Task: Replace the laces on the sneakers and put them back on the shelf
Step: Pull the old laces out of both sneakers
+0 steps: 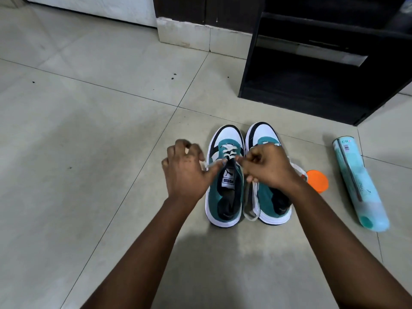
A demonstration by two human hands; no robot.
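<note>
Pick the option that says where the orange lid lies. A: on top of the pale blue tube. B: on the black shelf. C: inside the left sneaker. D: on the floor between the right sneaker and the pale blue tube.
D: the orange lid lies flat on the floor, between the right sneaker and the pale blue tube.

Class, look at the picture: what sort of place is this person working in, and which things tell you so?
Probably a room at home: a tiled floor, a dark shelf standing against the wall, and sneakers being laced on the floor.
</note>
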